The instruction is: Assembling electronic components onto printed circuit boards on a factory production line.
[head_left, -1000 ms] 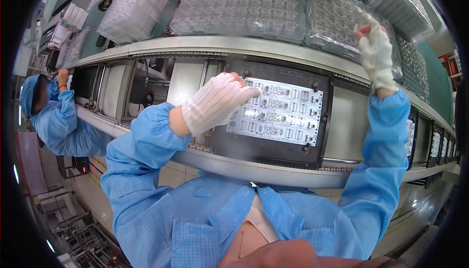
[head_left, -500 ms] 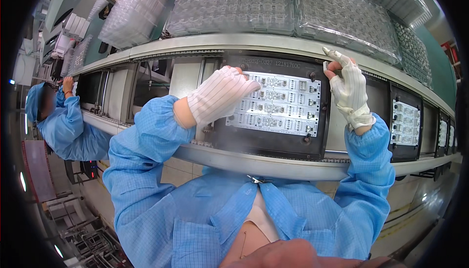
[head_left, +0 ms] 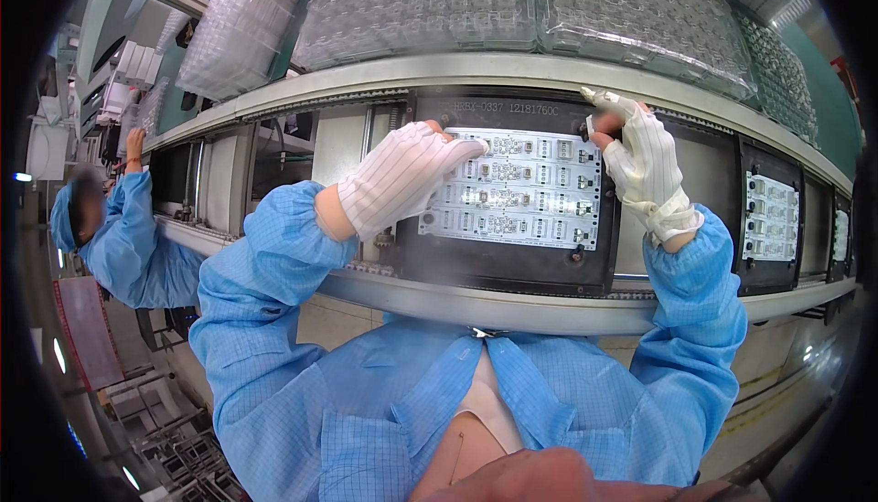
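Note:
A white circuit board (head_left: pixel 540 200) with rows of small parts lies in a black carrier plate (head_left: pixel 512 269) in front of me. My left hand (head_left: pixel 402 177), in a white striped glove with bare fingertips, reaches over the board's upper left corner. Its fingers are bent and its thumb lies along the board's top edge; whatever is under them is hidden. My right hand (head_left: pixel 645 159), gloved likewise, is at the upper right corner. Its index finger stretches out above the other bent fingers, which are beside a dark knob (head_left: pixel 585 130) on the carrier.
The carrier sits on a conveyor with metal rails (head_left: pixel 439 301). Another loaded carrier (head_left: pixel 771 218) stands to the right. Stacks of clear plastic trays (head_left: pixel 416 8) line the far side. At the left, a co-worker in blue (head_left: pixel 137 241) reaches over the line.
My right hand has moved left, from beside the carrier to its upper right corner. My left hand stays at the upper left corner, and the view has shifted slightly.

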Demonstrator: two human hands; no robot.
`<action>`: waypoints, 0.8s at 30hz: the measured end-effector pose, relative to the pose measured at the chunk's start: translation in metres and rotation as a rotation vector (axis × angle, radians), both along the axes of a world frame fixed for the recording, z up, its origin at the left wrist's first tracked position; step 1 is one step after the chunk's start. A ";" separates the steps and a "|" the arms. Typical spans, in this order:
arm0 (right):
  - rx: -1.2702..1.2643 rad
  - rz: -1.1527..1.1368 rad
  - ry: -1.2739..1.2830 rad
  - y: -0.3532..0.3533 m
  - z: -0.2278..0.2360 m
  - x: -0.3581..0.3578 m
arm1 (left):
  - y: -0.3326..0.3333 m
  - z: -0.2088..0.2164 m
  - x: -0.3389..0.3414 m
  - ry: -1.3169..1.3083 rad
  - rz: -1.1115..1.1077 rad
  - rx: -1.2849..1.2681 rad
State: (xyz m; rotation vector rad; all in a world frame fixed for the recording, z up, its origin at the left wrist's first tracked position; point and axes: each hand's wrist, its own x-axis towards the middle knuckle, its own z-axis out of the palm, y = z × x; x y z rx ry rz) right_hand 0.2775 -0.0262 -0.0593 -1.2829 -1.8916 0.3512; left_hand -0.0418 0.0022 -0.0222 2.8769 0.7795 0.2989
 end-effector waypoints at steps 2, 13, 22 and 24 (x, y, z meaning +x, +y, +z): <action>-0.011 0.006 -0.003 0.000 0.000 -0.001 | 0.003 0.004 0.002 0.054 -0.011 -0.052; -0.200 0.010 0.034 -0.022 0.016 -0.032 | -0.006 -0.020 -0.011 -0.003 -0.059 0.188; -0.110 0.099 -0.241 -0.041 0.008 -0.044 | -0.003 -0.038 -0.020 -0.203 -0.033 0.104; -0.109 0.095 -0.275 -0.040 0.010 -0.045 | -0.003 -0.040 -0.019 -0.203 -0.024 0.126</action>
